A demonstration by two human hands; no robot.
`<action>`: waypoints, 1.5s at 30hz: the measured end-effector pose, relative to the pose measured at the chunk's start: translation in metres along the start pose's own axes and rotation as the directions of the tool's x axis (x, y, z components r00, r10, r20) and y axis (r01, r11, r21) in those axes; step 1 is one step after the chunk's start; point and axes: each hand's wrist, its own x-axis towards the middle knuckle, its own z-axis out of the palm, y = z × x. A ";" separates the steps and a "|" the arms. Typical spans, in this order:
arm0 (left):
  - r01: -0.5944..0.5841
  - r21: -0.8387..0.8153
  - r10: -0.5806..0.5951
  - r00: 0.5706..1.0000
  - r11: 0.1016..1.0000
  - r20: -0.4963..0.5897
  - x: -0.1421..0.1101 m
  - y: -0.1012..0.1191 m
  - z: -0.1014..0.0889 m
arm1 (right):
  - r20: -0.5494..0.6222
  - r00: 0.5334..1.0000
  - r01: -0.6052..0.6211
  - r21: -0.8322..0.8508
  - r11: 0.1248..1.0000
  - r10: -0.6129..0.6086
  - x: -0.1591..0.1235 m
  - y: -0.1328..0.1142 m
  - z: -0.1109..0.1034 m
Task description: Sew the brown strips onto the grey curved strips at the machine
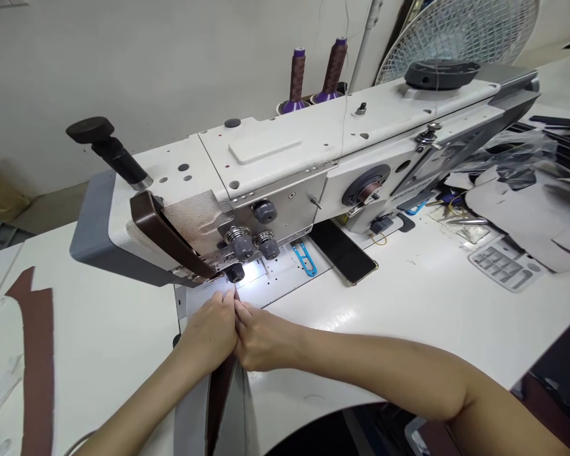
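Note:
A white industrial sewing machine (275,152) spans the table, its lamp lighting the bed under the needle area. Just in front of the presser area, my left hand (216,329) and my right hand (259,335) are side by side, fingers closed on a strip of material. That strip has a brown face (221,392) and a grey-white side (240,411); it hangs down from my hands over the table's front edge. Its upper end runs toward the needle, which is hidden behind the machine head and my fingers.
A black phone (344,250) and a blue tool (304,258) lie right of the needle area. A brown cut piece (38,367) is at left. Brown thread cones (297,76) stand behind. Grey cut pieces (527,202) and a fan (460,38) are at right.

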 end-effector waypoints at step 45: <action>0.027 -0.169 -0.023 0.999 0.985 0.028 0.007 -0.005 0.001 | 0.121 0.991 0.047 0.041 0.998 -0.052 -0.002 0.007 -0.002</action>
